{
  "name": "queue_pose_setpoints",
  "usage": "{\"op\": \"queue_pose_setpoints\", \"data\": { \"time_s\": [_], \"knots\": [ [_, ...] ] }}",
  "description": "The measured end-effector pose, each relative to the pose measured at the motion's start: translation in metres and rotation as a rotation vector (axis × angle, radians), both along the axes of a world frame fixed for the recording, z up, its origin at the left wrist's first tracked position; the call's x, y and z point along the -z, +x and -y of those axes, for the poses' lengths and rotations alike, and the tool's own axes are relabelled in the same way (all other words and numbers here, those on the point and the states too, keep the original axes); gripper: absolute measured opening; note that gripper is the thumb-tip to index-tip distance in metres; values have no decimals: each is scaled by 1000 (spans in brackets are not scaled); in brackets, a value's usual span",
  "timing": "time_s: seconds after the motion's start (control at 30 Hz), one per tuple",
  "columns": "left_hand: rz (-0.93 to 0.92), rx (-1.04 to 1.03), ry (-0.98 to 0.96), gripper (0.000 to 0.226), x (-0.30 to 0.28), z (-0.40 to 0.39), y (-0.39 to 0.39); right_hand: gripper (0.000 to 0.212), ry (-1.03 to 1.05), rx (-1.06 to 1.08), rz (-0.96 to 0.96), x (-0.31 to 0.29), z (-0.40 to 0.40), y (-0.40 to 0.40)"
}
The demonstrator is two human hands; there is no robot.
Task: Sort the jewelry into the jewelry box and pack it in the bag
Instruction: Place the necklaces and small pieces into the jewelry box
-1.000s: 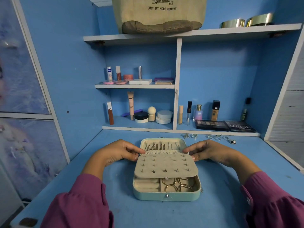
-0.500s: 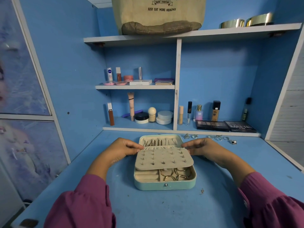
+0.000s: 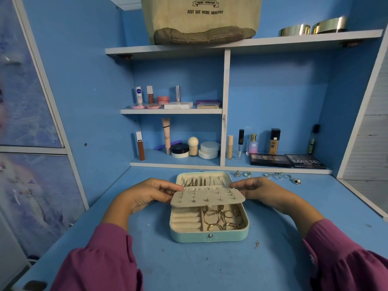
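Head view: mid-worktop, the open jewelry box [image 3: 209, 236] holds gold rings [image 3: 222, 219]. Left hand [image 3: 147, 193] and right hand [image 3: 255, 189] fingers pinch the earring panel [image 3: 207, 198] by its ends. The bag [image 3: 201, 17] sits on the top shelf [image 3: 294, 42].

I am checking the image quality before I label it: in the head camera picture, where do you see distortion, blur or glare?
Head view: wide-angle distortion bends the top shelf and splays the side walls outward; the left-hand panel is smeared and soft; the jewelry box and both hands, left and right, are sharp; light is even, with glare only on the metal bangles.
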State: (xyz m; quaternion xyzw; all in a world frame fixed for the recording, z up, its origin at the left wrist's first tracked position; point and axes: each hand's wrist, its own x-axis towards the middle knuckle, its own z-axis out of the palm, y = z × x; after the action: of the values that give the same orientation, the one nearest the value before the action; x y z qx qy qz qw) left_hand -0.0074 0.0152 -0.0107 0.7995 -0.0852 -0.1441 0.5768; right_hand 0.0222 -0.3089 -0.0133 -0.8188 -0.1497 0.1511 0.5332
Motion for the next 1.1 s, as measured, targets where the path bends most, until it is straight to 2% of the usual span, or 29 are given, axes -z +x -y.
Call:
{"op": "queue_pose_setpoints", "data": {
  "time_s": [0.07,0.1,0.17,0.2,0.3,0.37,0.67,0.8,0.97,1.1],
  "knots": [
    [28,-15,7,30,2,0,1,19,0,16,15,-1,-1,-2],
    [36,-7,11,32,2,1,1,16,11,20,15,-1,-2,-3],
    [65,-9,24,59,4,0,3,13,36,33,9,-2,-3,-4],
    [83,-31,28,61,4,2,3,14,41,46,10,-1,-3,-4],
    [100,-94,36,29,4,5,4,15,23,107,29,-1,-7,-5],
    [122,-143,46,18,4,7,4,15,21,134,37,0,-9,-4],
    [199,-269,72,24,5,15,8,18,41,222,36,4,-17,-3],
    [209,-295,40,14,7,18,11,17,88,263,42,5,-24,-2],
    [188,-346,-24,8,10,28,15,16,173,290,-41,5,-33,-3],
    [165,-377,-47,27,10,30,15,24,182,335,-37,8,-39,-2]
  ]
}}
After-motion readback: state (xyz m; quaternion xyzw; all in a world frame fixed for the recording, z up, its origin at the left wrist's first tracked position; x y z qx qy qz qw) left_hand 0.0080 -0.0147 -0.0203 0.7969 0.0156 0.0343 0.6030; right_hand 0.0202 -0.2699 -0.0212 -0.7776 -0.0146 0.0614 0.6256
